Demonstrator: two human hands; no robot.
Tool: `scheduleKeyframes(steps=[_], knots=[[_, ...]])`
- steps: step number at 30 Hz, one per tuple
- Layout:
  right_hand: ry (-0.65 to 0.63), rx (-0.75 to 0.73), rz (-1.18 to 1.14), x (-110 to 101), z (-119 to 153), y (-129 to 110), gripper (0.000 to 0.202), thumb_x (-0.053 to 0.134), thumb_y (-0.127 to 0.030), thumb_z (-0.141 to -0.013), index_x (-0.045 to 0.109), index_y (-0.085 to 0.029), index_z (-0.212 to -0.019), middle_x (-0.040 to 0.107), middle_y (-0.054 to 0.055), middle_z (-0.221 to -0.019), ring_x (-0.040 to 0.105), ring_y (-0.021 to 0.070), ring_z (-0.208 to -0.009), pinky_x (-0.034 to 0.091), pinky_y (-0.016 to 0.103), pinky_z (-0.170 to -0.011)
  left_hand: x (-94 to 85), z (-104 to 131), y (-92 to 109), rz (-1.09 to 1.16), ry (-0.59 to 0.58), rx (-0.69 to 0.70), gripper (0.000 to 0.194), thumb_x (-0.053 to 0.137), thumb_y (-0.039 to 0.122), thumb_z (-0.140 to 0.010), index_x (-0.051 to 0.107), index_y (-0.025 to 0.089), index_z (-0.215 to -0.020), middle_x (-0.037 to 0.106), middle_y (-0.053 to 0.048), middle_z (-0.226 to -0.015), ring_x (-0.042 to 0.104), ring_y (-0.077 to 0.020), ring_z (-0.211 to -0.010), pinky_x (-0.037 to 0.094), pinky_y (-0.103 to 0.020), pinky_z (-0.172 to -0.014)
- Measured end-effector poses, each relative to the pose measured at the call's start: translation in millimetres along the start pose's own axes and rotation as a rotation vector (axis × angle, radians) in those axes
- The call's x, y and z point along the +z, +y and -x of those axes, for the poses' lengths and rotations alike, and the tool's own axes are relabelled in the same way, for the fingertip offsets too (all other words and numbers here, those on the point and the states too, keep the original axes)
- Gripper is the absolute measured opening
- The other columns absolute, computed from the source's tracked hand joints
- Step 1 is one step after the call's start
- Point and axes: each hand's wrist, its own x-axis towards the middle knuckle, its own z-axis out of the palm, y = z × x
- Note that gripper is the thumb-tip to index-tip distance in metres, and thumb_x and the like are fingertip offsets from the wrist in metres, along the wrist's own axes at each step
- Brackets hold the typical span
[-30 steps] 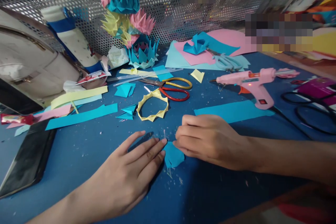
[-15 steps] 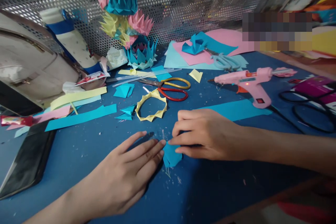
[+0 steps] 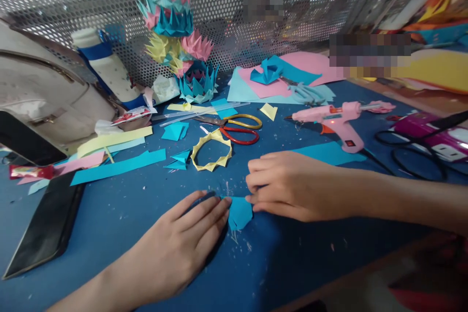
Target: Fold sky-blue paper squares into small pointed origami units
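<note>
A small folded piece of blue paper (image 3: 240,213) lies on the table between my hands. My left hand (image 3: 192,239) rests flat with fingers stretched out, its fingertips on the paper's left edge. With bent fingers, my right hand (image 3: 285,187) pinches the paper's upper right edge. Just beyond them sits a ring of folded yellow paper (image 3: 199,157). Scissors (image 3: 224,123) with one yellow and one red handle lie behind that ring. A long blue paper strip (image 3: 318,152) is partly covered by my right hand.
A pink glue gun (image 3: 338,119) lies at right, its cord near a purple box (image 3: 426,136). Coloured paper sheets (image 3: 241,90) and light blue scissors (image 3: 309,92) are behind. At left are a phone (image 3: 46,224), paper strips (image 3: 120,166), a bottle (image 3: 109,70) and a bag (image 3: 36,73). Folded-paper decorations (image 3: 173,19) stand at the back.
My right fingertips have moved slightly right along the paper, so more of its top edge shows. My left hand stays at the left edge. The whole view has shifted a little.
</note>
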Motion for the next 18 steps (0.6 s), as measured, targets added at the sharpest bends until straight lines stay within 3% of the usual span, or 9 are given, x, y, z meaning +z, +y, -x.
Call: scheduleKeyframes(steps=[3, 7, 18], knots=[[0.037, -0.03, 0.021, 6.8, 1.6, 5.5, 0.029, 0.048, -0.034, -0.105, 0.072, -0.019, -0.096, 0.064, 0.004, -0.089, 0.047, 0.0189, -0.079, 0.028, 0.034, -0.067, 4.0, 2.8, 5.3, -0.042, 0.047, -0.027, 0.037, 0.042, 0.016, -0.104, 0.058, 0.008, -0.135, 0.056, -0.009, -0.146, 0.052, -0.0247, -0.127, 0.015, -0.04, -0.122], [0.055, -0.06, 0.107, 18.3, 2.3, 9.9, 0.035, 0.045, -0.042, -0.105, 0.065, -0.023, -0.126, 0.064, 0.005, -0.096, 0.047, 0.0209, -0.082, 0.028, 0.034, -0.068, 5.4, 2.5, 8.6, -0.074, 0.048, -0.075, 0.04, 0.042, 0.019, -0.104, 0.055, 0.009, -0.14, 0.058, -0.009, -0.142, 0.052, -0.0252, -0.124, 0.023, -0.041, -0.117], [0.07, -0.118, 0.128, 19.8, -15.5, 16.9, 0.033, 0.049, -0.038, -0.104, 0.065, -0.023, -0.128, 0.063, 0.006, -0.097, 0.048, 0.0201, -0.082, 0.029, 0.032, -0.069, 2.6, 2.2, 8.3, -0.067, 0.031, -0.083, 0.044, 0.046, 0.02, -0.101, 0.053, 0.009, -0.142, 0.059, -0.01, -0.141, 0.052, -0.0271, -0.124, 0.028, -0.044, -0.112]])
